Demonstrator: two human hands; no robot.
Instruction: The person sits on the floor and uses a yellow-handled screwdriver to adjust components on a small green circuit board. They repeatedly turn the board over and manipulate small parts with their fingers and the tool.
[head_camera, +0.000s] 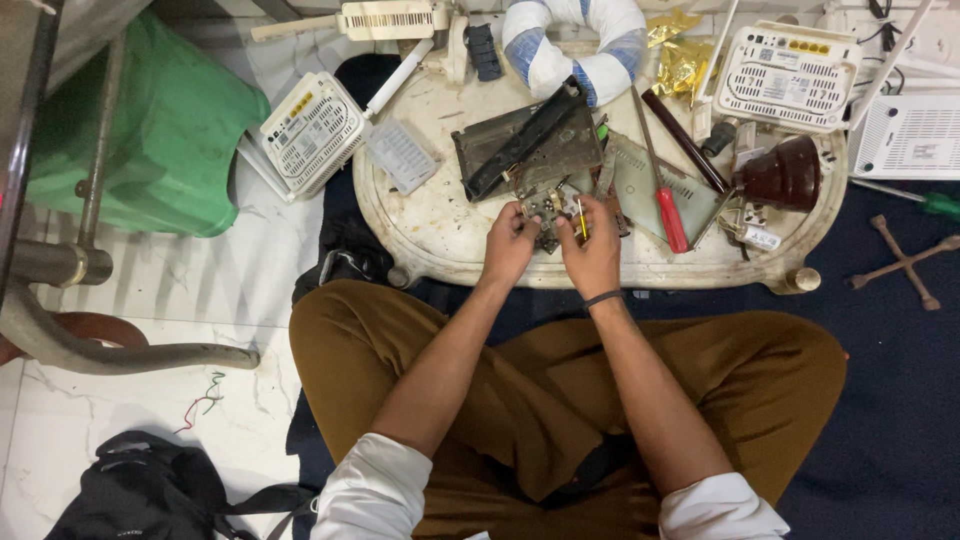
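- Left hand (510, 243) and right hand (592, 250) meet at frame centre, both closed on a small metal part (548, 208) at the near edge of the tray (430, 230).
- The right hand also pinches a thin yellow tool (581, 217), upright between the fingers.
- Just above the part lies a dark open casing (525, 145), touching it; a red screwdriver (664, 190) lies just right of the right hand.
- Further right on the tray, a brown cone (785, 175) lies on its side.
- White routers: one (315, 130) hangs off the tray's upper left edge, another (790, 75) at upper right.
- A blue-and-white ring (575, 40) sits at top centre.
- The tray is a stained white oval, on a dark blue mat (890, 400).
- Left: marble floor (150, 400), green bag (170, 130), black backpack (140, 495).
- A cross wrench (905, 262) lies on the mat, right.
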